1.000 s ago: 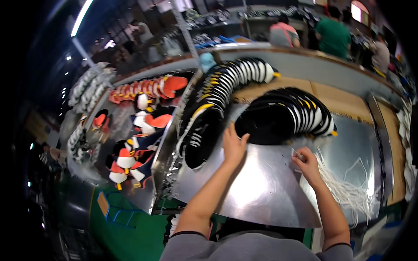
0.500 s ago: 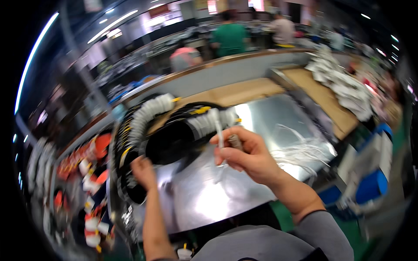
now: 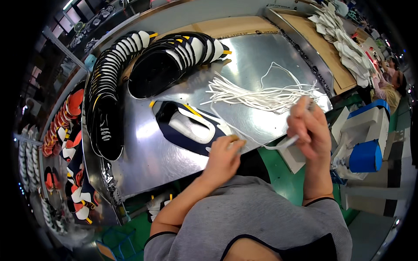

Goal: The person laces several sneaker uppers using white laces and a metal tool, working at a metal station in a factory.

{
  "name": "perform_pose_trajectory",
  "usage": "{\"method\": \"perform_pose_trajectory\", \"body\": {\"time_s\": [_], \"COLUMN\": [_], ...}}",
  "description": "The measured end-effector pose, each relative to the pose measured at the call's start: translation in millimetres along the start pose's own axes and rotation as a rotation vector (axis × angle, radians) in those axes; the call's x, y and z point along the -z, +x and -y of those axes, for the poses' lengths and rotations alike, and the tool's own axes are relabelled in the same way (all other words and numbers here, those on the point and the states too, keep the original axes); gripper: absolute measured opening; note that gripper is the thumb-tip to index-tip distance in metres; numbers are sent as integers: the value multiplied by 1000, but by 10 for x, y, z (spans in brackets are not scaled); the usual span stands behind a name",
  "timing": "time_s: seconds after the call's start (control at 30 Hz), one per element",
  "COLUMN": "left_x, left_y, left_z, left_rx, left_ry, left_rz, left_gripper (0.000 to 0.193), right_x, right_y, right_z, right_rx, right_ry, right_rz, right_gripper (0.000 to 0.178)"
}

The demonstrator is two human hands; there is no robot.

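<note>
A navy and white shoe upper with yellow tabs lies on the metal tabletop. My left hand is closed at its right end, fingers curled over the edge; the fingertips are slightly blurred. Raised to the right, my right hand is closed on a white shoelace. That lace hangs in a slack curve and runs back past the upper's right end. Something small and greyish shows at the right hand's fingers, too blurred to name. A loose bundle of white shoelaces lies beyond both hands.
Two long rows of nested black and white uppers stand on the metal table. Red and white uppers hang at left. White pieces pile at far right. A blue and white machine stands right of the table.
My left hand has moved right, from the black uppers to the navy upper now on the table. My right hand has moved right with a white lace. The view has tilted down.
</note>
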State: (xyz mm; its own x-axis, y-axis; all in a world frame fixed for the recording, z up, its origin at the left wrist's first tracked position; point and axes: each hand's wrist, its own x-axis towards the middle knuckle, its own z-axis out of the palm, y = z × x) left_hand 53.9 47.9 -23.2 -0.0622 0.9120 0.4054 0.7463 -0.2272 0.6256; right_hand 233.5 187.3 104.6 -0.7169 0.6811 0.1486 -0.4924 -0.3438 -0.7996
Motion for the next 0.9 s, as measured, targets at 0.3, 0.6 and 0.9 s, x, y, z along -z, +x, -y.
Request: {"method": "perform_pose_trajectory", "body": {"time_s": [0.3,0.6,0.9], "left_x": [1792,2033,1526], "left_y": [303,269,445], "left_z": [-944,-869,702], "left_rx": [69,26,240], "left_ry": [-1533,-1197,623], "left_rz": [2,-56,454], "left_gripper": [40,39,38], "right_x": [-534,-461,-134], "right_y": [-8,-47,166], "right_z": [437,347,-1530], "right_rx": [286,307,-437], "right_ry": [173,5,-211], "right_rz": [735,381,-10], "right_gripper": [6,4,15]}}
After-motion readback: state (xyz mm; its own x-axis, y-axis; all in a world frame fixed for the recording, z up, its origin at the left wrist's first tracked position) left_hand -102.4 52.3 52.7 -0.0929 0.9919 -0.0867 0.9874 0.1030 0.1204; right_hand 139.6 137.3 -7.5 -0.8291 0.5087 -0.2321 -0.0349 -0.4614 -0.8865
